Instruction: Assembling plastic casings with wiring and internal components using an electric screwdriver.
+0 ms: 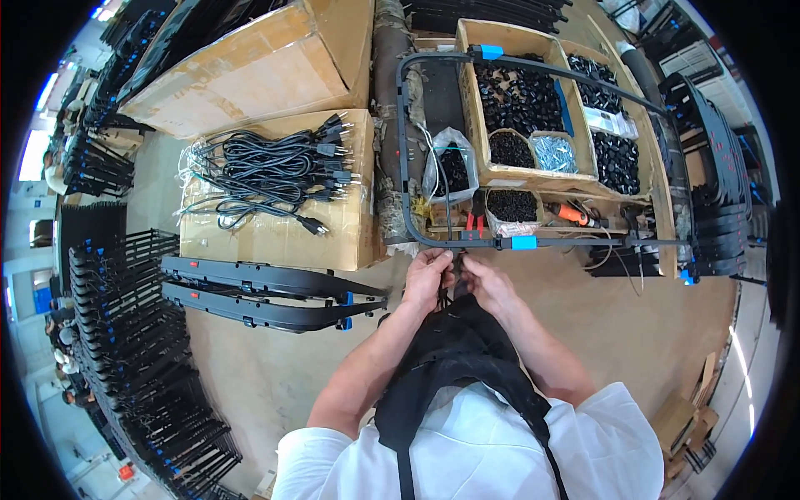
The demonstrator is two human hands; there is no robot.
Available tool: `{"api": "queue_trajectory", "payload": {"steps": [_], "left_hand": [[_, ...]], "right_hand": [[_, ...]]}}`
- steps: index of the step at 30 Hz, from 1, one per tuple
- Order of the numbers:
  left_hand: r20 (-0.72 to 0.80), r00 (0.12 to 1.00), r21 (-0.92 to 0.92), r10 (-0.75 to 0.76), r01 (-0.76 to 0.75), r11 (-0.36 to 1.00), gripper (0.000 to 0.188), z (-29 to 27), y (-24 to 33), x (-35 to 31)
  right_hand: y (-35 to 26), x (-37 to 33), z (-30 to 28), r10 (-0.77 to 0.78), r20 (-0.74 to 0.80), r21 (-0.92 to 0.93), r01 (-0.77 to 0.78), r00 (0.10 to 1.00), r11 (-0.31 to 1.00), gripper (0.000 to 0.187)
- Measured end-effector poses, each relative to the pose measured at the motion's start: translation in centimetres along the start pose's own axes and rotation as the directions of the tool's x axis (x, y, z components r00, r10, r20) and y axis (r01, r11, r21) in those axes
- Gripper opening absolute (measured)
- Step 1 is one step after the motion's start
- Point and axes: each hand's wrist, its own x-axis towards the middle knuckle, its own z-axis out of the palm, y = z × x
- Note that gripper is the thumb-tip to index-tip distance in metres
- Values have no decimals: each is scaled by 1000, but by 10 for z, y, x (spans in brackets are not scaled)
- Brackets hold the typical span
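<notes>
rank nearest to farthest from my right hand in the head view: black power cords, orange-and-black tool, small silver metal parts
1. Orange-and-black tool: ahead and right of your right hand.
2. Small silver metal parts: farther ahead, right.
3. Black power cords: left, on brown cardboard box.

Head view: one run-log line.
left hand: by black frame; right hand: beside left hand; grips: unclear; power cords: on carton

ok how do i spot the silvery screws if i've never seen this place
At upper right, the big black frame crosses two long brown boxes; take the left one. In its near right corner lie the silvery screws. They form the only bright metallic pile there; the piles beside them are black.
</notes>
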Motion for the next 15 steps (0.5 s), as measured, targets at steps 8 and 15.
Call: {"api": "queue_trajectory", "payload": {"steps": [8, 15], "left_hand": [[89, 995, 32, -51, 48, 998, 24, -3, 15, -3], [99, 995, 247, -13, -12, 969, 23, -5, 10, -14]], "right_hand": [[1, 6, 37, -29, 170, 184, -3, 985, 983, 23], [-20, -15, 25, -275, 139, -612, 301, 951, 732, 32]]}}
